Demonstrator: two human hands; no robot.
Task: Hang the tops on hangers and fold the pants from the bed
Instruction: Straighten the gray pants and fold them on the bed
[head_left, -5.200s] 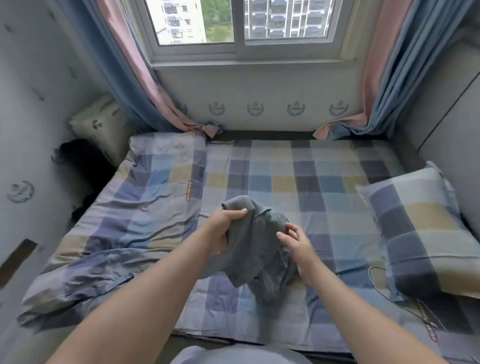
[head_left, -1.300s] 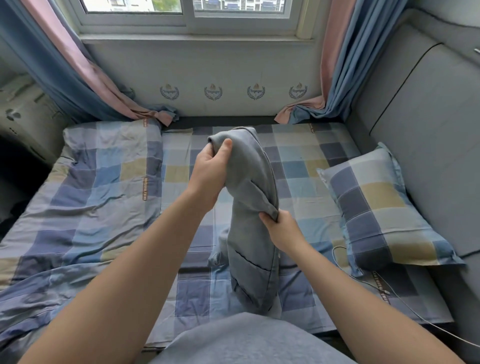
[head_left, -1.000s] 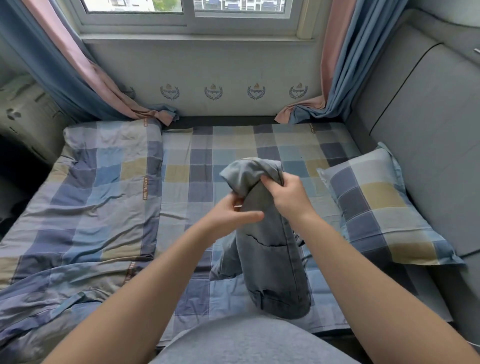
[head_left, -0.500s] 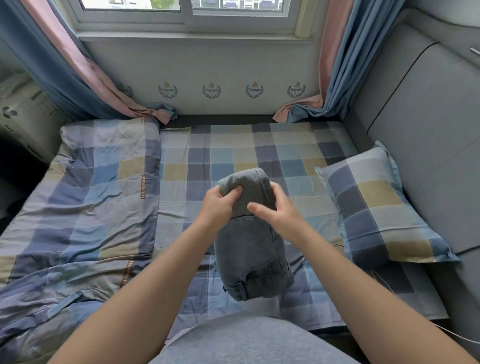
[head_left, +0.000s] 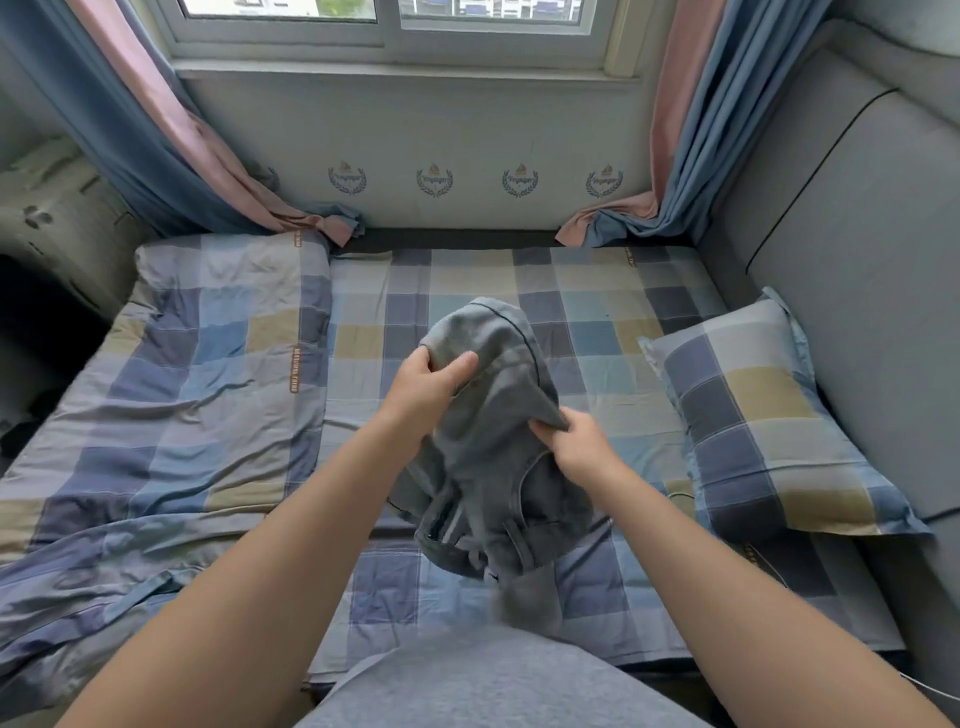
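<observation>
While the left hand (head_left: 427, 383) grips the grey pants (head_left: 493, 441) at their top fold and the right hand (head_left: 574, 441) pinches a side edge above the checked bed (head_left: 597, 332), squaring edges before laying them down looks wise.

Pants (head_left: 498, 447) above bed (head_left: 467, 291), pillow (head_left: 769, 421) right

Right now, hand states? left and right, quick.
Left hand: closed, gripping the upper fold of the grey jeans.
Right hand: closed, pinching a fold on the jeans' right side.
</observation>
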